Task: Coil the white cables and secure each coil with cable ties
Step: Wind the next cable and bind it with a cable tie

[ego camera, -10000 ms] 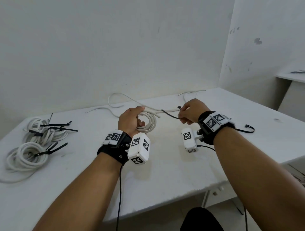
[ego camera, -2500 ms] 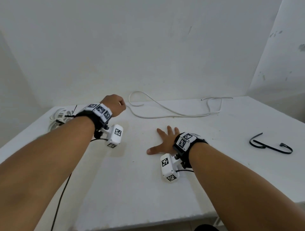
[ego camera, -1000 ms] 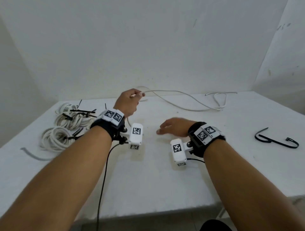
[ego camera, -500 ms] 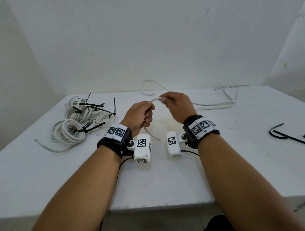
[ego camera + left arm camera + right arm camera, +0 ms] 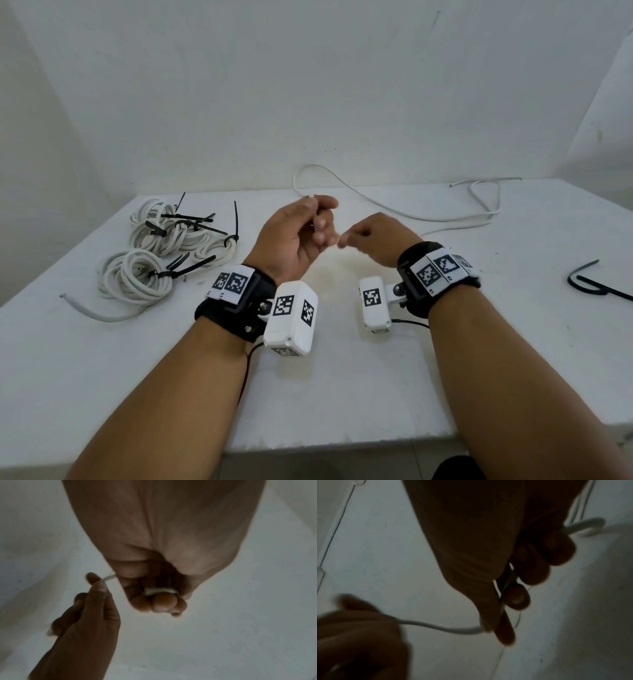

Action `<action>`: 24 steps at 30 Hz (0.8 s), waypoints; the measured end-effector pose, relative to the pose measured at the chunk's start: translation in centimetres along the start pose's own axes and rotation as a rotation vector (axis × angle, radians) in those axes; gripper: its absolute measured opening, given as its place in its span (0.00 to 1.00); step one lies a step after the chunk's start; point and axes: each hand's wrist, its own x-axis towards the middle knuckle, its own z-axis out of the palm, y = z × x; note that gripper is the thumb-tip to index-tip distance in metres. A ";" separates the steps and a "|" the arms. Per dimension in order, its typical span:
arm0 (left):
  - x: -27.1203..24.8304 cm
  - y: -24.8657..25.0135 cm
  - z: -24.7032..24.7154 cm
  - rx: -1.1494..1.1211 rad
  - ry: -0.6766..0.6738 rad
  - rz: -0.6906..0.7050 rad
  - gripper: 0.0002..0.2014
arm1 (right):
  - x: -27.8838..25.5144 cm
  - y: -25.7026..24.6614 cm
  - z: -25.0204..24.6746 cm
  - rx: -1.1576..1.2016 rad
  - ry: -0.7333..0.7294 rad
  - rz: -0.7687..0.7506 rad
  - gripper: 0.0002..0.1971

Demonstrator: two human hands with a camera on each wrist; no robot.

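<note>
A loose white cable [image 5: 411, 217] snakes over the back of the white table [image 5: 342, 394]. My left hand [image 5: 308, 228] is raised at the centre with its fingers curled round the cable's end [image 5: 160, 591]. Just to its right, my right hand [image 5: 366, 238] pinches the same cable [image 5: 445, 628] between thumb and forefinger [image 5: 97, 588]. A short span of cable [image 5: 109, 577] bridges the two hands. Beyond the right hand, the rest of the cable [image 5: 587, 524] trails away over the table.
Several coiled white cables [image 5: 147, 279] bound with black ties [image 5: 186, 270] lie at the table's left, with a loose cable tail [image 5: 89, 313] sticking out toward the front. A black cable tie [image 5: 596, 286] lies at the far right. White walls close off the back and the right.
Within the last second my left hand lifted the cable's end off the table toward me. My right hand left the tabletop and took hold of the cable beside it.
</note>
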 end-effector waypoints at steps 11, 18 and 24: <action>0.4 -1.6 -3.1 1.036 0.058 0.042 0.11 | -2.4 -2.9 0.1 -0.149 -0.214 -0.168 0.06; -0.4 -1.2 -1.1 0.874 -0.082 -0.279 0.18 | -2.1 -0.9 -1.3 0.226 0.178 -0.294 0.10; -1.0 -0.5 0.3 0.315 -0.132 -0.229 0.21 | -1.6 -0.5 -1.2 0.623 0.276 -0.399 0.06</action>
